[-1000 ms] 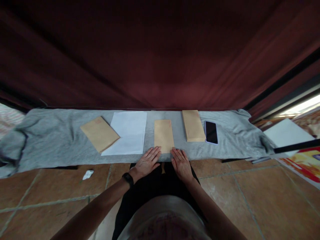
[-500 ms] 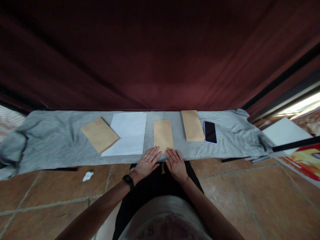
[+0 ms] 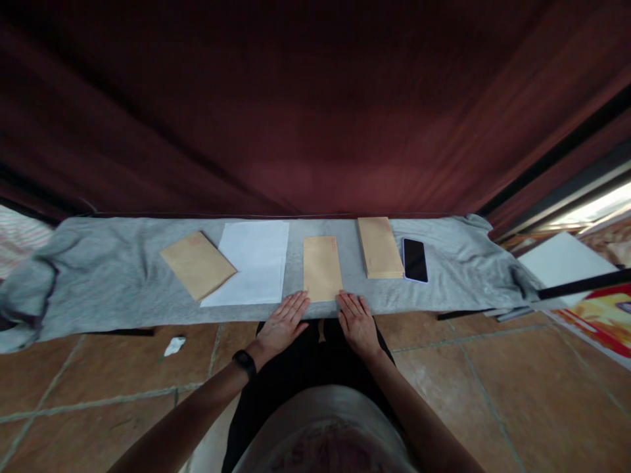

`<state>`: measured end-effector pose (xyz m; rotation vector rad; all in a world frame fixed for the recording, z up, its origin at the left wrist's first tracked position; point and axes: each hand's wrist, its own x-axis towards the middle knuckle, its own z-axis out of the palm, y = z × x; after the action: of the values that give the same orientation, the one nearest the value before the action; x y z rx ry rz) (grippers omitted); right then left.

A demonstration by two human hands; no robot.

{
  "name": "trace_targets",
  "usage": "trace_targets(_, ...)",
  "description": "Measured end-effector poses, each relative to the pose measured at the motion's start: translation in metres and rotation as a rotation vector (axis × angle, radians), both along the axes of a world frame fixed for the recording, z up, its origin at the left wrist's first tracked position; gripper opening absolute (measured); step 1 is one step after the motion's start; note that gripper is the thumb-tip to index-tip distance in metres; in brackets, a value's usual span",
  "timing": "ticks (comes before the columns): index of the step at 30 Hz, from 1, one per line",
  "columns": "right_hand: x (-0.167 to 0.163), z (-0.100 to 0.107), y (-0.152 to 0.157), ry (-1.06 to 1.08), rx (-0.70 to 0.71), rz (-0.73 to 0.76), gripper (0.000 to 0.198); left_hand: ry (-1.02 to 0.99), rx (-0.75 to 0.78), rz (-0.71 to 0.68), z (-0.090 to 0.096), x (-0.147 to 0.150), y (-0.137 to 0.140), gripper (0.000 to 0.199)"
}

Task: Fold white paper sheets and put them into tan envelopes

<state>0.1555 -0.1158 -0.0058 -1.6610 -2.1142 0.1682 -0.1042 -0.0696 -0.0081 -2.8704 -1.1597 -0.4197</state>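
Note:
A brown paper envelope (image 3: 321, 266) with small red print at its upper right lies flat in front of me. My left hand (image 3: 284, 322) rests with outstretched fingers at its lower left corner, the fingertips partly over the cloth. At the lower right corner lies my right hand (image 3: 356, 322), fingers extended and flat. Neither hand grips anything. White paper sheets (image 3: 254, 263) lie left of the envelope. Farther left, several brown envelopes (image 3: 197, 263) sit at an angle, overlapping the sheets' edge. A stack of brown envelopes (image 3: 379, 246) is to the right.
A phone (image 3: 415, 261) lies beside the right stack. Grey cloth (image 3: 123, 295) covers the narrow table. A dark red curtain (image 3: 315, 118) hangs behind it. On the tiled floor lies a crumpled white scrap (image 3: 174, 345). A white board (image 3: 566, 263) stands at the far right.
My hands have moved apart, the left one leftward and the right one rightward, from the envelope's lower edge to its two corners. The envelope has stayed in place.

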Motion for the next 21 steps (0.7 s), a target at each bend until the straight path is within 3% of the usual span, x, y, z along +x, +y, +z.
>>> trace_targets(5, 0.002, -0.002, 0.0, 0.01, 0.0, 0.009, 0.047, -0.025, -0.008, 0.034, 0.005, 0.005, -0.002, 0.055)
trace_targets(15, 0.002, -0.002, 0.0, 0.026, 0.02, 0.017, 0.046, -0.03, -0.041, 0.02, 0.008, 0.064, -0.009, 0.063)
trace_targets(21, 0.003, 0.006, 0.007, 0.063, -0.028, -0.083, 0.04, -0.057, -0.018, 0.088, 0.005, 0.044, -0.012, 0.061)
